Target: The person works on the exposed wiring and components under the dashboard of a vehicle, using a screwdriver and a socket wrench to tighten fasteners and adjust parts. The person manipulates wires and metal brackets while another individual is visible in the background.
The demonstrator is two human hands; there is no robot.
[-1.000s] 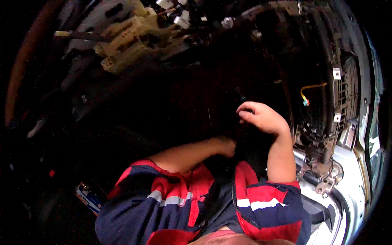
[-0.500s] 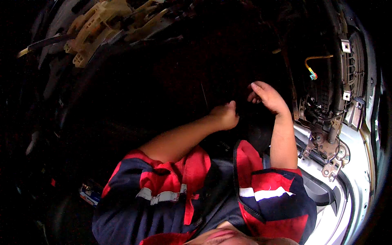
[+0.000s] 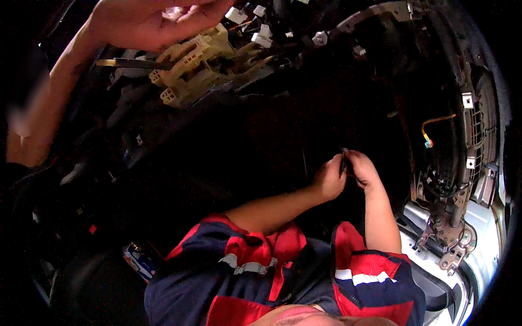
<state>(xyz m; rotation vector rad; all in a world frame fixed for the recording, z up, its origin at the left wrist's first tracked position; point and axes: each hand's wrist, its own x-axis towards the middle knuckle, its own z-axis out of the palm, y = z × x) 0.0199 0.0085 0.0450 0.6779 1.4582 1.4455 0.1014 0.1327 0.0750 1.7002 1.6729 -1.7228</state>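
So, a small dark object (image 3: pixel 343 165) is held right between the two hands. It's gripped by the curled fingers of the left hand (image 3: pixel 329 179), with its right side met by the fingertips of the right hand (image 3: pixel 363 168); whether it's actually pinched by those can't be told, way too dark. Up top left, a beige plastic bracket (image 3: pixel 201 62) is partly covered by a co-worker's hand (image 3: pixel 152 24), fingers curled.
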